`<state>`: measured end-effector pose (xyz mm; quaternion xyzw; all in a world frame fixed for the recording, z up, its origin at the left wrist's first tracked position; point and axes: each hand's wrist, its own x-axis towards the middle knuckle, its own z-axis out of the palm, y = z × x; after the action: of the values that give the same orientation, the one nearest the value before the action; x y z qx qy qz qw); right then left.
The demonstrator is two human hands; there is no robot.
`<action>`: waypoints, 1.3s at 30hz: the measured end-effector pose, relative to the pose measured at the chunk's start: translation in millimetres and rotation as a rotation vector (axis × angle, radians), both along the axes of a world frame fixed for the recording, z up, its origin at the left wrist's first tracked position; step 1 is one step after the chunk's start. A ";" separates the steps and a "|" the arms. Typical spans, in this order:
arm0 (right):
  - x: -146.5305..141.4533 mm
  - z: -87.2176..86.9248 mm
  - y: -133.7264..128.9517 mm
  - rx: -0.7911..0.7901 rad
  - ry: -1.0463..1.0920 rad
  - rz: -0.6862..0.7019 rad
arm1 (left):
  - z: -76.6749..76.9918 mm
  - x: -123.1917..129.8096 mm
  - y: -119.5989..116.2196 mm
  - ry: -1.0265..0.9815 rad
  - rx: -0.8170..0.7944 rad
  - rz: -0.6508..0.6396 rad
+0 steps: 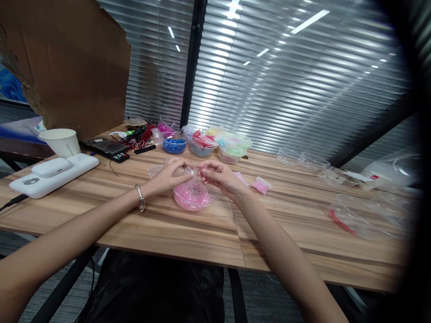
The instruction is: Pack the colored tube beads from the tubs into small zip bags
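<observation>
Both hands [195, 176] — over pink bowl [194, 197]

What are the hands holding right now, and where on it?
Both hands, left and right, pinch a small clear bag by its top edge, above the pink bowl.

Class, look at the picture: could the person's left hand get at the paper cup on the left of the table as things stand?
Probably yes. The left hand is busy pinching a small clear bag over the bowl of pink beads, but bare table lies between it and the paper cup; only the white charger sits nearby.
</observation>
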<state>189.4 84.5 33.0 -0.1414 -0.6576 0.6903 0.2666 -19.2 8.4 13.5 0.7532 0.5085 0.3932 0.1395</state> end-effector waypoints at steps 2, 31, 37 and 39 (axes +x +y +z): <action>-0.2 -0.3 0.2 -0.012 0.029 -0.034 | -1.4 -0.8 0.0 0.039 -0.033 -0.040; -1.6 3.7 -12.9 0.061 0.130 -0.049 | -9.6 -3.6 2.9 0.043 -0.029 -0.116; -3.1 2.8 -12.2 0.078 0.171 -0.025 | -8.1 -3.2 3.3 0.009 -0.011 -0.093; -3.8 1.9 -11.6 0.094 0.167 -0.024 | -6.0 -2.5 2.3 -0.004 -0.013 -0.086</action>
<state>185.5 72.9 34.9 -0.0787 -0.6632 0.6646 0.3349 -21.8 10.7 7.4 0.7726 0.4780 0.3850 0.1622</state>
